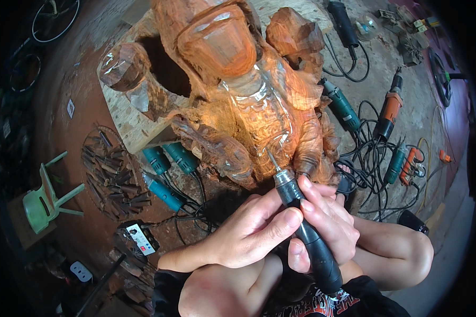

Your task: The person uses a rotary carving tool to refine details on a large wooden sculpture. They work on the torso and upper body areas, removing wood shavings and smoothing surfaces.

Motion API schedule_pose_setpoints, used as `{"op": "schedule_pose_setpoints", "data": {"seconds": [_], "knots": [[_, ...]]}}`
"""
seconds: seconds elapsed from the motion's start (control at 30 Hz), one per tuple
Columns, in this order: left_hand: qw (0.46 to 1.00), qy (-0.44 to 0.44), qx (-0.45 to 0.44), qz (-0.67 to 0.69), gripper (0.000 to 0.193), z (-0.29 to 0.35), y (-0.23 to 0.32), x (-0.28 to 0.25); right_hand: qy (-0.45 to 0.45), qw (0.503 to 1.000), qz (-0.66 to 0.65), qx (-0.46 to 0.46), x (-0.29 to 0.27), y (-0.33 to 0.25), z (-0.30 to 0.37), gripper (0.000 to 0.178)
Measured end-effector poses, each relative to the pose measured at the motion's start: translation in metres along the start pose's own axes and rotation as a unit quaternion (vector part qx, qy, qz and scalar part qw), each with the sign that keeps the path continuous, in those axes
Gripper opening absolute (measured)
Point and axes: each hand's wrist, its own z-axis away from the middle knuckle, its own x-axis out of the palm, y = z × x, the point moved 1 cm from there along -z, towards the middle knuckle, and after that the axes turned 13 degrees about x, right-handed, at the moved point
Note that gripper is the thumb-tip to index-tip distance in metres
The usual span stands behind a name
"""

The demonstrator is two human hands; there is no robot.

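A large reddish-brown wooden carving (232, 79) stands before me on a pale wooden board (127, 124). Both hands grip a black rotary carving tool (304, 230) with a silver collar. Its thin bit (272, 158) points up at the carving's lower middle. My left hand (243, 232) wraps the tool from the left, thumb along the shaft. My right hand (325, 222) closes on it from the right. My bare knees show below.
Several teal and orange power tools (388, 108) with tangled black cables (367, 169) lie on the floor to the right. More teal tools (166, 158) and a round spread of chisels (113, 174) lie left. A green plastic stool (42, 201) lies tipped at far left.
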Motion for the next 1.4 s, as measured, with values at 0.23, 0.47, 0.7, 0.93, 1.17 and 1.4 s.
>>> {"op": "schedule_pose_setpoints", "data": {"seconds": [0.23,0.47,0.7,0.93,1.17,1.4], "knots": [[0.999,0.024,0.018,0.019,0.042,0.0034,-0.0006,-0.0005,0.044,0.998,0.012,-0.033,0.0078,0.0027,-0.0015,0.04],[0.999,0.031,0.036,0.012,0.042,0.0012,0.0015,-0.0011,0.049,0.998,0.022,-0.026,0.0103,0.0001,-0.0022,0.042],[0.998,0.036,0.038,0.029,0.042,0.0017,0.0014,0.0,0.017,1.0,0.024,-0.009,0.0068,-0.0013,-0.0003,0.05],[0.997,0.039,0.033,0.055,0.042,0.0039,-0.0002,-0.0012,0.041,0.999,-0.001,-0.023,0.0101,0.0008,-0.0057,0.038],[0.997,0.03,0.04,0.064,0.043,0.005,-0.0026,-0.002,0.017,1.0,-0.007,-0.001,0.0059,-0.0008,-0.006,0.039],[0.997,0.021,0.045,0.057,0.044,0.0043,-0.0035,-0.0035,-0.002,1.0,-0.02,0.017,0.0035,-0.0018,-0.0081,0.038]]}}
